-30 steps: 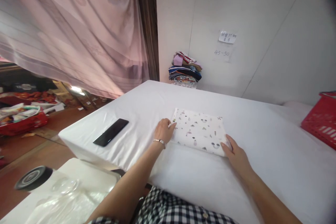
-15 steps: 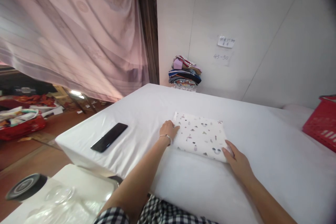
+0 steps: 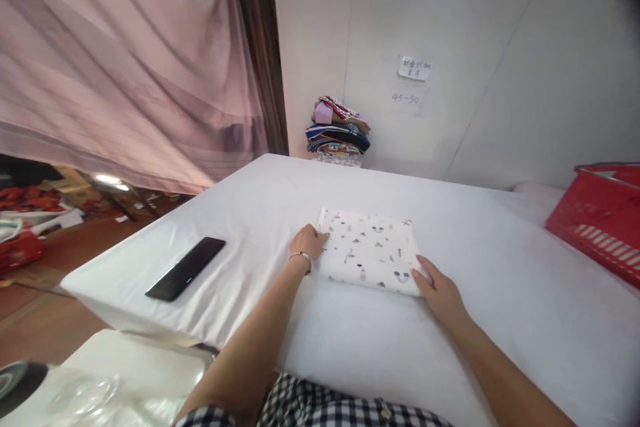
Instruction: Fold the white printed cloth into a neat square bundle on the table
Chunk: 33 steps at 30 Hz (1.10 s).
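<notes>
A folded white cloth (image 3: 370,250) with small printed figures lies flat on the white-covered table (image 3: 480,260). My left hand (image 3: 307,243), with a bracelet at the wrist, grips its left edge between thumb and fingers. At the lower right corner, my right hand (image 3: 439,287) pinches the cloth, thumb on one side and fingers on the other. Whether the cloth is a garment or a plain piece of fabric cannot be made out.
A black phone (image 3: 187,269) lies left on the table. Folded clothes (image 3: 339,130) are stacked by the wall, and a red basket (image 3: 597,213) stands at the right. A pink curtain (image 3: 125,60) hangs left. Clear plastic (image 3: 85,393) lies on a white surface at lower left.
My view has turned slightly right, so everything sits further left and more of the red basket shows. Both hands keep their hold on the cloth, which looks much the same.
</notes>
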Available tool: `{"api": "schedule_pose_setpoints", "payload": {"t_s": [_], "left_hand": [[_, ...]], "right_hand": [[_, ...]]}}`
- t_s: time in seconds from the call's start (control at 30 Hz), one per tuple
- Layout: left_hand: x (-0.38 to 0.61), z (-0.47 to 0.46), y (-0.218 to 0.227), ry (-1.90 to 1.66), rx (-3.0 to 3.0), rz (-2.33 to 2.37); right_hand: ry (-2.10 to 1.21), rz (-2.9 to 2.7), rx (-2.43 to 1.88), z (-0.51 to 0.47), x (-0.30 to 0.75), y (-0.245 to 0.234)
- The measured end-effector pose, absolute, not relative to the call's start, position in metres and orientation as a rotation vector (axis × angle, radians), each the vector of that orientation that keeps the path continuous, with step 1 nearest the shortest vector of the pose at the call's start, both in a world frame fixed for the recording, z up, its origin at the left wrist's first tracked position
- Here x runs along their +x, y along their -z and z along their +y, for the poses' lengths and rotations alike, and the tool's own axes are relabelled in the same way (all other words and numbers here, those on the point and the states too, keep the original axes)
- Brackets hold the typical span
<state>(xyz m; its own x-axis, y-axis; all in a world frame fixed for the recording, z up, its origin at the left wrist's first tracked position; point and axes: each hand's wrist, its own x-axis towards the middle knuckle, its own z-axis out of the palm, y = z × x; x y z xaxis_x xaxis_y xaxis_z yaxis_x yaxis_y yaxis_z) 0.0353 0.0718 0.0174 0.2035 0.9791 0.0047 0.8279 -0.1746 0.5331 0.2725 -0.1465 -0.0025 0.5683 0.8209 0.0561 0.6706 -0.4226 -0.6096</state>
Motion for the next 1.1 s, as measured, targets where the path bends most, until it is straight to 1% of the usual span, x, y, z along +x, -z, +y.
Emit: {"api": "schedule_pose_setpoints", "payload": {"t_s": [0.17, 0.4, 0.63, 0.73, 0.83, 0.9, 0.97, 1.03, 1.1], "left_hand": [[0.036, 0.075, -0.018, -0.413, 2.1, 1.613], [0.029, 0.081, -0.017, -0.468, 2.07, 1.66], [0.026, 0.079, -0.018, -0.518, 2.003, 1.561], [0.028, 0.072, -0.025, -0.623, 2.133, 1.578], [0.037, 0.061, -0.028, -0.724, 2.449, 1.48], [0.045, 0.054, -0.025, -0.654, 2.609, 1.342], [0.051, 0.051, -0.019, -0.457, 2.644, 1.271], [0.054, 0.051, -0.013, -0.276, 2.607, 1.27], [0.055, 0.053, -0.009, -0.201, 2.584, 1.28]], "right_hand": [[-0.322, -1.175, -2.229, -0.146, 0.271, -0.001], [-0.332, -1.185, -2.177, -0.147, 0.272, -0.003], [-0.385, -1.169, -2.193, -0.148, 0.271, -0.003], [-0.353, -1.211, -2.217, -0.146, 0.275, -0.007], [-0.209, -1.312, -2.241, -0.138, 0.28, -0.017], [-0.094, -1.374, -2.24, -0.125, 0.281, -0.025], [-0.013, -1.46, -2.22, -0.108, 0.281, -0.03], [0.018, -1.595, -2.184, -0.089, 0.278, -0.032], [-0.016, -1.702, -2.195, -0.071, 0.276, -0.028]]}}
